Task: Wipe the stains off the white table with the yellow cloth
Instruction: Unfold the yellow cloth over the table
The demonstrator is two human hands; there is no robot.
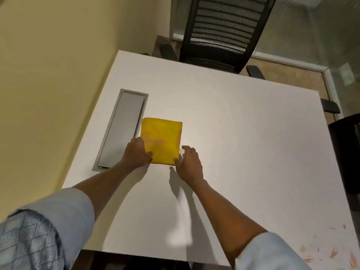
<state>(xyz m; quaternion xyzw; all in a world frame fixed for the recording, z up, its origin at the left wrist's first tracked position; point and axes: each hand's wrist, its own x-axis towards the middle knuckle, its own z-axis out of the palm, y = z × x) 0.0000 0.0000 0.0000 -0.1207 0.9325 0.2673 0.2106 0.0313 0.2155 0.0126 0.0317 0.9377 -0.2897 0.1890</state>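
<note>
The cloth (161,141), yellow and folded into a flat rectangle, lies on the table (243,133) just left of frame centre, its left edge just beside a grey hatch (122,127) set into the tabletop. The left hand (137,152) holds the cloth's lower left corner: the thumb lies on top of the fabric and the fingers curl at its left edge. The right hand (190,162) sits at the cloth's lower right corner with the fingers loosely extended beside the right edge and gripping nothing; the thumb touches the corner. Whether any fingertip reaches under the cloth cannot be determined. Both forearms are bare, with light blue sleeves rolled up at the bottom of the frame. The stains (331,252), orange-brown streaks, lie at the lower right corner, well apart from the cloth. A black mesh chair (224,30) stands beyond the table's far edge at top centre.
</note>
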